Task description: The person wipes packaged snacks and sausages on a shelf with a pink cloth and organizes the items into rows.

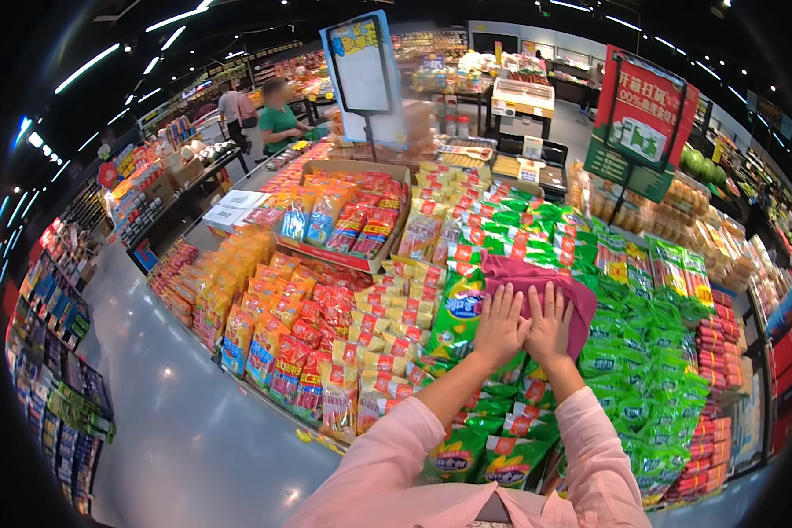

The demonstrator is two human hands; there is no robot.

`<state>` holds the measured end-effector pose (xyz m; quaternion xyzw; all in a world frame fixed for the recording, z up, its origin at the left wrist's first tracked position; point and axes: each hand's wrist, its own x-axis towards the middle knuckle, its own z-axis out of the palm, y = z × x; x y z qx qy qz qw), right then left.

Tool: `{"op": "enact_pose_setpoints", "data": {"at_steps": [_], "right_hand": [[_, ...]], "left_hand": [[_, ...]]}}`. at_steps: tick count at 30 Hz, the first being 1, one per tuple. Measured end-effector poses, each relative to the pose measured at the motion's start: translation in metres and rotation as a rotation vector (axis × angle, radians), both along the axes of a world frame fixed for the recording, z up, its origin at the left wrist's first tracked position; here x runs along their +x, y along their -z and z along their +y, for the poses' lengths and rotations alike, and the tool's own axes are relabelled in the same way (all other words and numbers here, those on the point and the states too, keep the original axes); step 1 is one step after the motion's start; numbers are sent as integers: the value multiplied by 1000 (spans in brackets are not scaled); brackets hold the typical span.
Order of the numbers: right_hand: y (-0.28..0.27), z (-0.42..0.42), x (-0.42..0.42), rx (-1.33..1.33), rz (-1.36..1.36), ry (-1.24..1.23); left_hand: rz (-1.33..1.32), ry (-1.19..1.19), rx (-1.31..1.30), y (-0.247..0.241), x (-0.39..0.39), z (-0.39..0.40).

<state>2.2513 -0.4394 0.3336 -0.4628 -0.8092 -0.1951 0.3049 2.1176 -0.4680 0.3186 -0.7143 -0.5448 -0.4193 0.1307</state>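
Both arms reach forward over a display of bagged sausages. My left hand lies flat on a folded magenta cloth, fingers extended and pointing away from me. Beside it, thumbs meeting, my right hand rests palm down on the same cloth. The cloth covers part of the green bags; its far corner lies flat over them. Just left of the cloth is a green sausage bag with a blue oval logo. Whatever lies directly under the cloth is hidden.
Yellow sausage bags, orange bags and an open carton of bags stand to the left. A red-green sign and a blue-framed sign board rise behind. A person in green stands across the display.
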Motion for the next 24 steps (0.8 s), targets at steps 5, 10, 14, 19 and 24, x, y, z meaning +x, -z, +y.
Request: {"op": "enact_pose_setpoints", "data": {"at_steps": [5, 10, 14, 19, 24], "right_hand": [[-13, 50, 4, -11, -46, -50], [-22, 88, 10, -210, -84, -63], [-25, 111, 9, -298, -97, -53], [-21, 129, 6, -300, -81, -44], [-21, 139, 3, -295, -106, -56]], "left_hand": [[29, -100, -44, -15, 3, 40], [74, -112, -102, -22, 3, 72], [103, -122, -148, -24, 3, 93], [126, -130, -201, -26, 4, 108], [81, -116, -163, -27, 2, 111]]}}
